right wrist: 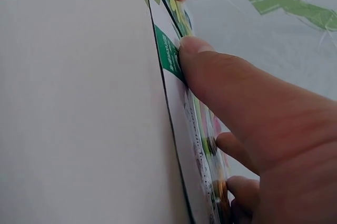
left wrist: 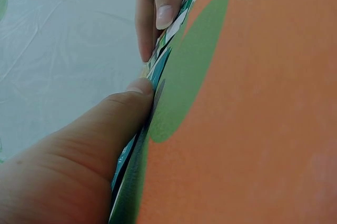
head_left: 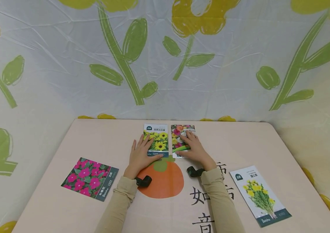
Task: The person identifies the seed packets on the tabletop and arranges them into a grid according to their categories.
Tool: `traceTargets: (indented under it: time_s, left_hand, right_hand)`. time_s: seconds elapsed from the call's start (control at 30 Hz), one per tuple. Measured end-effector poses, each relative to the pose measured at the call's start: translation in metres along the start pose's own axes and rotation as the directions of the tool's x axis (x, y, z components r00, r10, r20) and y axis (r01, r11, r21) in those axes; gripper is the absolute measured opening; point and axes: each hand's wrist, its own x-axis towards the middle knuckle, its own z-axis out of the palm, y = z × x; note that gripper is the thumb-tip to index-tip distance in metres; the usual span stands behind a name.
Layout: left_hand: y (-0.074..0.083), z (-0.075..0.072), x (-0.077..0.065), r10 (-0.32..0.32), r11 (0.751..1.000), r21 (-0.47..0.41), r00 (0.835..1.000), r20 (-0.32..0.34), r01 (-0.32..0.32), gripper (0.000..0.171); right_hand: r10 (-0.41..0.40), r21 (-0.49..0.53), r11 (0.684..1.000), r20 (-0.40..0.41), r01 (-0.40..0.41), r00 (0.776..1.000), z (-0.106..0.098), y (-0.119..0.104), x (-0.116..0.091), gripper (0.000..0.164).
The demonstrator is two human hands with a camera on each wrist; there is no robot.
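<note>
Two flower seed packets lie side by side near the table's far edge. My left hand rests with spread fingers on the left side of the yellow-flower seed packet; its thumb touches the lower edge. On the mixed-colour flower seed packet my right hand lies with fingers extended, covering its right part. The right thumb presses near that packet's lower end, by a green label strip. A narrow gap separates the two packets in the head view.
A pink-flower seed packet lies askew at the left. At the right is a tilted seed packet with yellow flowers on stems. The pale table bears an orange fruit print and black characters. A flower-patterned sheet hangs behind.
</note>
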Motion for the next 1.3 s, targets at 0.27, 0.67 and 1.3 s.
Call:
traceTargets:
  time_s: [0.27, 0.67, 1.3]
  left_hand:
    - [0.0001, 0.0, -0.0003, 0.001, 1.0, 0.01, 1.0, 0.003, -0.001, 0.091]
    - [-0.001, 0.0003, -0.0006, 0.006, 1.0, -0.004, 1.0, 0.025, -0.006, 0.09]
    - [-0.0004, 0.0002, -0.0016, 0.036, 0.999, -0.008, 0.999, -0.009, -0.036, 0.08]
  right_hand:
    - [-0.013, -0.018, 1.0, -0.011, 0.013, 1.0, 0.0004, -0.0006, -0.0005, 0.079]
    - [-0.029, -0.022, 0.999, -0.024, 0.029, 0.999, 0.0004, -0.0016, -0.0017, 0.078]
    - [-0.037, 0.036, 0.999, -0.049, 0.039, 0.998, -0.0018, -0.0023, -0.0038, 0.074]
